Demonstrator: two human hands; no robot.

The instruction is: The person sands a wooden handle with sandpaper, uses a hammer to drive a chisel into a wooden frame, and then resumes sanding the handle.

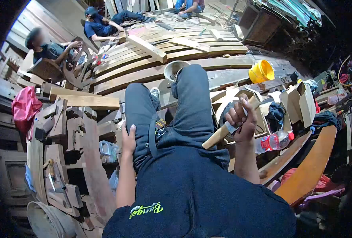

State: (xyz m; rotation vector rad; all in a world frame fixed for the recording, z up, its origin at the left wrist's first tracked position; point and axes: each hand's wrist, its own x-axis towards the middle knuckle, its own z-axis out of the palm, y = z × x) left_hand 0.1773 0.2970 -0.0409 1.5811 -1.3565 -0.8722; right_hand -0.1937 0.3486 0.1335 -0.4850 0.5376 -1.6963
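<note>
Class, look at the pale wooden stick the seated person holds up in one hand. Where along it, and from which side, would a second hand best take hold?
Grip the pale wooden stick on its bare lower end, below the right hand, which is wrapped around the upper part. The stick slants down towards the lap, so that free end is probably easiest reached from the left, where the left hand rests on the thigh.

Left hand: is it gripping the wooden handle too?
No. The left hand lies flat on the left thigh, while only the right hand is closed around the wooden handle.
</note>
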